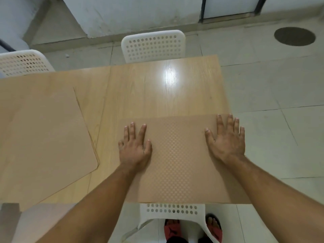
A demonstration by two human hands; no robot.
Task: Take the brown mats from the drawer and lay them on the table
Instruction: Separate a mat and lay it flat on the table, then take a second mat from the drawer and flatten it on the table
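A brown mat (177,160) with a fine dotted pattern lies flat on the near right part of the light wooden table (149,95). My left hand (135,148) rests palm down on its left edge, fingers spread. On the mat's right edge, at the table's right side, my right hand (227,139) also presses flat with fingers apart. A second brown mat (43,141) lies flat on the left part of the table, away from both hands. No drawer is in view.
A white perforated chair (154,46) stands at the table's far side, another white chair (22,62) at the far left, and a third chair's back (173,210) just below the near edge. My sandalled feet (192,228) stand on the tiled floor.
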